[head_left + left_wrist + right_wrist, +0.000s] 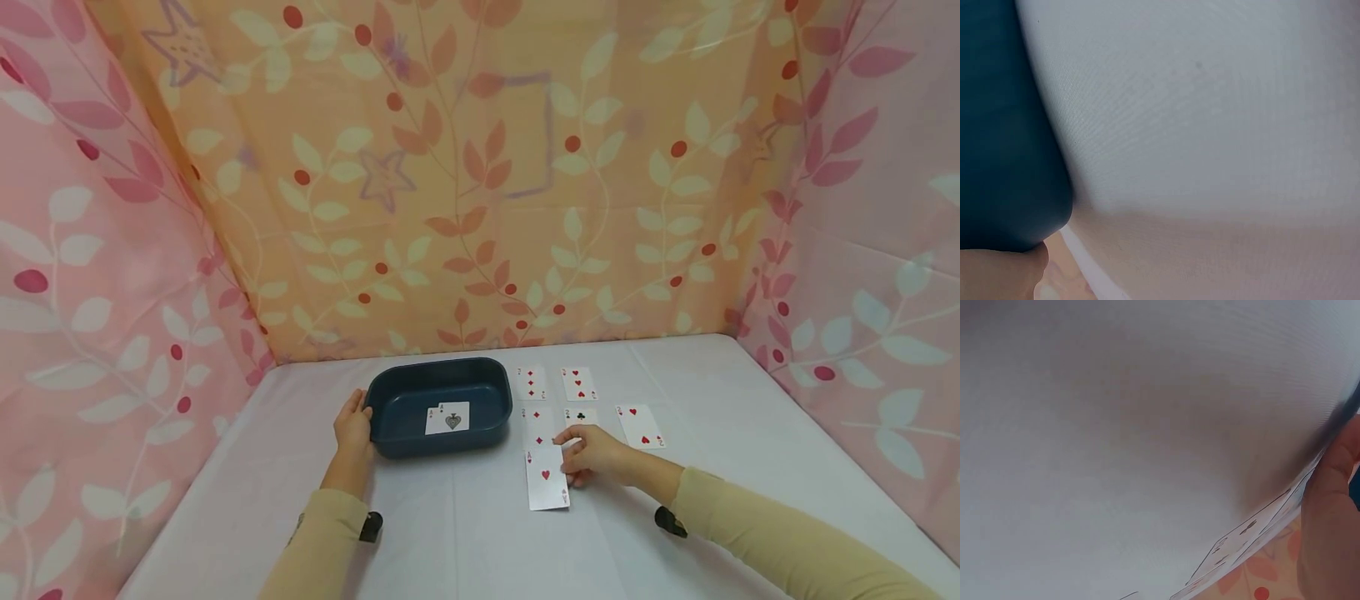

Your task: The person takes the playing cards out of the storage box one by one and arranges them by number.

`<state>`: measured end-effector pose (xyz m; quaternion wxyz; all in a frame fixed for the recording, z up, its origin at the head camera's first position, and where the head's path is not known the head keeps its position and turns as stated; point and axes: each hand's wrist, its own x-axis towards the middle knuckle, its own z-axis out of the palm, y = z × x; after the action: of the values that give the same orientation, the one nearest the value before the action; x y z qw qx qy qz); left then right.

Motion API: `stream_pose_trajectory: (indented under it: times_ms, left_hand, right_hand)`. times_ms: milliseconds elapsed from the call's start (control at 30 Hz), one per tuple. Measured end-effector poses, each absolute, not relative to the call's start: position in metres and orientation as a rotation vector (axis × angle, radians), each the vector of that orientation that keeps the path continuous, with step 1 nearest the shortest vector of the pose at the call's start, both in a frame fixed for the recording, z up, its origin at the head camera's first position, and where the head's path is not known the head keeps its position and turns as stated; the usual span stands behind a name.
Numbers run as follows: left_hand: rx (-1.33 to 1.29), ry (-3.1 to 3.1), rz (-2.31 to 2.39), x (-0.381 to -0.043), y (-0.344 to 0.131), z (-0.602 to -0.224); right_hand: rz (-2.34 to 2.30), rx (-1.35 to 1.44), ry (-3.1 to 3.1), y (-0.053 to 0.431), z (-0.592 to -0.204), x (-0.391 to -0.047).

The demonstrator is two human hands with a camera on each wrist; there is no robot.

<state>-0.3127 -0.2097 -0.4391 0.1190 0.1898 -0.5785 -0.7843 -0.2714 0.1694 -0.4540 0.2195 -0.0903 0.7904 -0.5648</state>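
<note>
Peach and pink cloth hangings (465, 125) stand at the far side, left and right of a white table (457, 542). Near its far edge, left of the cards, sits a dark blue tray (442, 386). It looks rigid and smooth; its weight is hard to judge, but the rounded rim should give a secure hold, best at a short end. The left hand (352, 425) grips exactly there, at the left end, thumb on the rim.

The right hand (596, 454) pinches the right edge of the ace of hearts (546, 477), at the near end of the spread; whether the card is fully off the cloth, I cannot tell. It overlaps the near part of the 2 of diamonds (537, 423). Right of that lie the 2 of clubs (580, 413), partly behind the hand, and the 2 of hearts (640, 427). Farther off are two threes (532, 383). Inside the tray, an ace of spades (453, 417) overlaps another card (432, 423).

Each card should be nearly weightless, thin, springy and slick, easily creased by a hard squeeze. An edge or corner, held lightly between thumb and finger, seems best; pressing down could drag the card beneath.
</note>
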Motion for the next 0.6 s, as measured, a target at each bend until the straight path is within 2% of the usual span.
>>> stream_pose_trajectory:
  times_ms: [333, 600]
  left_hand:
    - [0.561, -1.696, -2.287, -0.3122, -0.2102, -0.4393]
    - [0.564, -1.698, -2.292, -0.3118, -0.2097, -0.4373]
  right_hand:
    - [-1.463, -0.197, 2.251, 0.1694, -0.452, -0.2712]
    - [-1.369, -0.284, 2.379, 0.1679, -0.4461, -0.2744]
